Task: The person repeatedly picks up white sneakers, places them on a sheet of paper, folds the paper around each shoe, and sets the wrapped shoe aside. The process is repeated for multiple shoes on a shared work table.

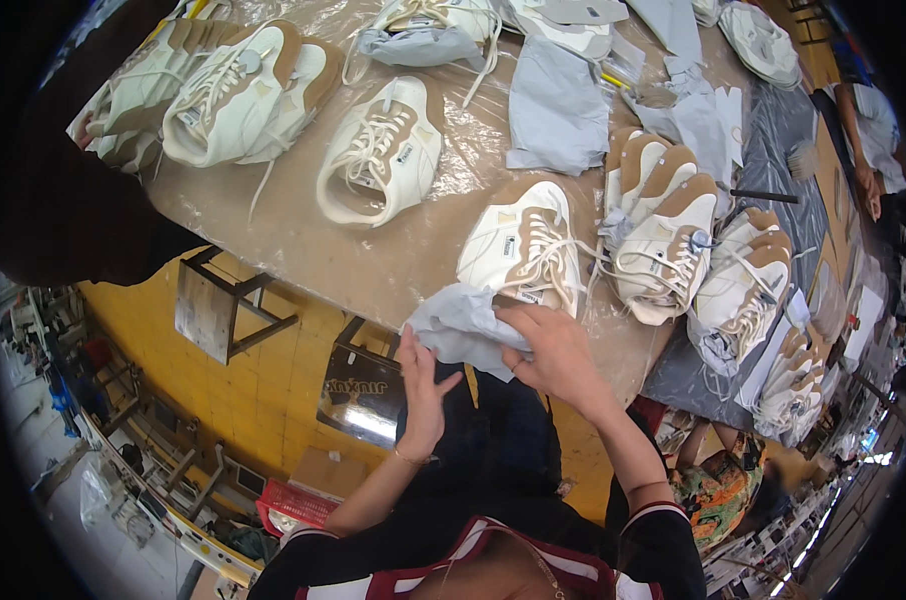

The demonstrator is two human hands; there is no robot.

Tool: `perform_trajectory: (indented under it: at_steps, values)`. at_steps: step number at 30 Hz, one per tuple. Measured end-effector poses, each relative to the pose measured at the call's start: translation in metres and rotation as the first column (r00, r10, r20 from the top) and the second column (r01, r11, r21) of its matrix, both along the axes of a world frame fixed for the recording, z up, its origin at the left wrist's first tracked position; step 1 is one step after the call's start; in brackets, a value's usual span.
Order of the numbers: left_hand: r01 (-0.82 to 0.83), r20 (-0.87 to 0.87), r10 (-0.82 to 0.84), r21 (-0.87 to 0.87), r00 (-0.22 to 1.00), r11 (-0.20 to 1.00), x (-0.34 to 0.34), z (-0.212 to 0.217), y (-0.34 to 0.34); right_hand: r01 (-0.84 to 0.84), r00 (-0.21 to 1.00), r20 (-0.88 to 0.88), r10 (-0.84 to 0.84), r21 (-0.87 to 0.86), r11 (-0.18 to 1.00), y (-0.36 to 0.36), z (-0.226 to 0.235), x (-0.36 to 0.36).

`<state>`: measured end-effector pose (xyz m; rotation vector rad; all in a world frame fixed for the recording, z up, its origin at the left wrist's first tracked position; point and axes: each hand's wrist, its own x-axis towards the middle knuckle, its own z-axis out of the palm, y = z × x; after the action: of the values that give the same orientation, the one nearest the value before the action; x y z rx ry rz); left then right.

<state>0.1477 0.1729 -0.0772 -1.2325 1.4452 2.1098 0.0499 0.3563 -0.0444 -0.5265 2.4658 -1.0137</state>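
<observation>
Head view puts my two hands nearest, at the bench [373, 270] edge. My left hand [423, 390] has its fingers spread and pressed against the underside of a wad of grey paper [458, 325]; my right hand [558, 355] lies over the paper's right side, fingers curled down on it. The paper sits half off the edge, just in front of a white and tan shoe [528, 245]. I judge it light, soft and easily torn, best pinched at a loose corner or gathered in the palm.

Just right of that shoe a row of like shoes [673, 240] crowds close, laces trailing, and these could snag. Farther back lie another shoe [378, 150], a pair [238, 95] and more grey sheets [558, 105]. At the far right another person's arm [868, 150] works, well apart from me.
</observation>
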Motion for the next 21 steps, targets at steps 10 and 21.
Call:
perform_trajectory:
  at_steps: [10, 21]
  values:
    - [-0.219, -0.004, 0.288, 0.639, 0.958, 0.738, -0.065, -0.026, 0.029, 0.023, 0.999, -0.039, -0.025, -0.048, 0.999, -0.009, -0.001, 0.021]
    - [0.053, -0.176, 0.095, 0.689, 0.98, 0.723, -0.082, -0.044, 0.011, 0.369, 0.927, 0.011, -0.376, -0.217, 0.904, -0.02, 0.004, 0.012]
